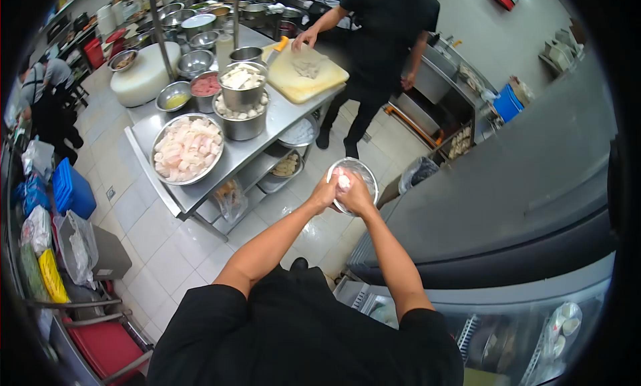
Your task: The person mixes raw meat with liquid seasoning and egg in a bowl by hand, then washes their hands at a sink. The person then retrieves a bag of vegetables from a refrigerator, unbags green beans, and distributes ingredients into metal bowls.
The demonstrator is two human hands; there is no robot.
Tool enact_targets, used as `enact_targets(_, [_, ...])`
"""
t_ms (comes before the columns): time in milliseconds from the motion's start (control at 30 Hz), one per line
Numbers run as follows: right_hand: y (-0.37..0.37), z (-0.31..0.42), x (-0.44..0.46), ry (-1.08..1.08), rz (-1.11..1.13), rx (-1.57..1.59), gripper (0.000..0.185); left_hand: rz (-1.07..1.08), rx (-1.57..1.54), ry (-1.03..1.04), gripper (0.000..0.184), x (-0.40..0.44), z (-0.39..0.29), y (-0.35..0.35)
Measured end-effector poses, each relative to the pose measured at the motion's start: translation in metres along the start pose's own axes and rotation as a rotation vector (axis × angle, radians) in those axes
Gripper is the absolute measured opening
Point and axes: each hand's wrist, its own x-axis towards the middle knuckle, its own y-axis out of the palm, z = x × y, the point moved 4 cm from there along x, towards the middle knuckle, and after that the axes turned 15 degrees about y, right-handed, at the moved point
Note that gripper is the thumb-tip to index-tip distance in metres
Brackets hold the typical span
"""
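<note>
A round metal bowl [365,174] is held in the air in front of my body, over the tiled floor. My left hand [324,193] is closed at the bowl's left side, its far fingers hidden. My right hand [356,195] reaches over the bowl, fingers curled around a pale pink, wet-looking lump [344,181] that resembles raw meat or fish. Both hands almost touch each other, and they cover much of the bowl's inside.
Left ahead, a steel table [247,160] carries a large bowl of pale raw chunks [187,149], stacked pots [242,122] and a cutting board [304,72]. A co-worker [387,39] stands behind the board. A grey refrigerator door [494,199] is at right; a bin [97,249] stands left.
</note>
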Motion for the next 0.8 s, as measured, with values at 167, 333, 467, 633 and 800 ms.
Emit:
enact_targets(167, [-0.003, -0.007, 0.022, 0.225, -0.135, -0.234, 0.042, -0.034, 0.021, -0.072, 0.05, -0.005, -0.007, -0.006])
enact_targets(333, [0.004, -0.007, 0.027, -0.091, -0.301, -0.281, 0.042, -0.117, 0.03, -0.125, 0.052, -0.004, -0.016, -0.011])
enact_targets(467, [0.03, -0.026, 0.018, 0.163, 0.067, 0.809, 0.041, -0.262, -0.05, -0.013, 0.05, 0.0, -0.012, -0.026])
enact_targets(633, [0.037, -0.044, 0.04, 0.455, -0.415, 0.456, 0.024, -0.139, 0.176, 0.178, 0.045, -0.001, 0.002, -0.009])
enact_targets(800, [0.034, -0.013, 0.033, -0.133, 0.122, 0.1, 0.013, 0.002, 0.131, -0.292, 0.057, 0.003, -0.031, -0.024])
